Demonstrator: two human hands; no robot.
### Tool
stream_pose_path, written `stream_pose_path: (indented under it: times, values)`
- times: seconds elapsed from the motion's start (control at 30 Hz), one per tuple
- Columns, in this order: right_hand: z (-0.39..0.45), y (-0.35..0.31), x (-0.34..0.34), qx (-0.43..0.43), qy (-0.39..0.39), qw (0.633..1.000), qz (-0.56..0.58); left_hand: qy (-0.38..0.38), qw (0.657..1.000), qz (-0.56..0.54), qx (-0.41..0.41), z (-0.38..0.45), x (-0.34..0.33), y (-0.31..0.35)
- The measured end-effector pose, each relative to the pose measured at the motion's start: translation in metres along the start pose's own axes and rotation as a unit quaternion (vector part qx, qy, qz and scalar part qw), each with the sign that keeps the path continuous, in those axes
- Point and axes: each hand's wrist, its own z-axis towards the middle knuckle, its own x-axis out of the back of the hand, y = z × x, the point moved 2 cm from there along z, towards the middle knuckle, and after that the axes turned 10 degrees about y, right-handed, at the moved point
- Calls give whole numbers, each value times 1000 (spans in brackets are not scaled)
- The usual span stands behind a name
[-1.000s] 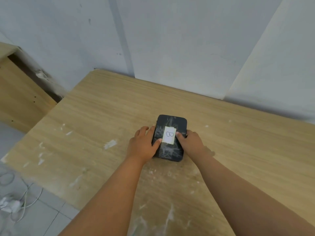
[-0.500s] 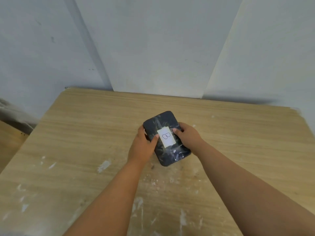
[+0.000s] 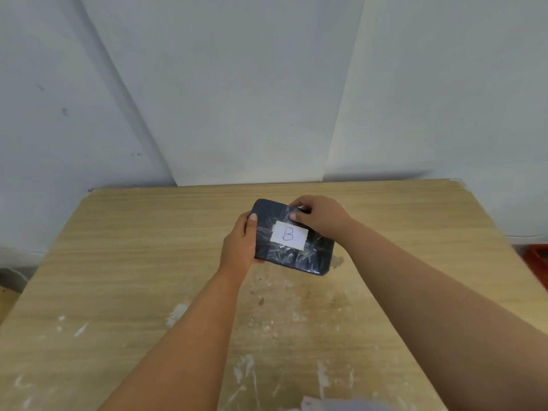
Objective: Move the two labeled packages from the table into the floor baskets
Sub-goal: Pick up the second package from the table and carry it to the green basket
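Rotated since earlier, the dark package labeled B now runs lengthwise from ten to four o'clock above the wooden table. Left hand grasps its eight o'clock edge; right hand grasps its one o'clock edge.

One mark was readable: a handwritten "B" on the white label, which sat taped on top of the dark package, at twelve o'clock from the wearer over the table.
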Motion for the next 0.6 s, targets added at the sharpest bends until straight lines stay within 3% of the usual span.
stream_pose_path:
  times: [0.1,0.27,0.43,0.6]
  values:
    - [-9,4,1,-36,93,995,-12,33,999,-20,11,2,4,4]
    - [-43,7,-8,-55,55,991,107,54,997,-36,38,4,9,8]
    - [-60,17,-15,-114,88,963,229,34,998,-38,44,-2,7,14]
    - [-80,23,-5,-125,114,958,233,2,999,-39,36,-12,0,18]
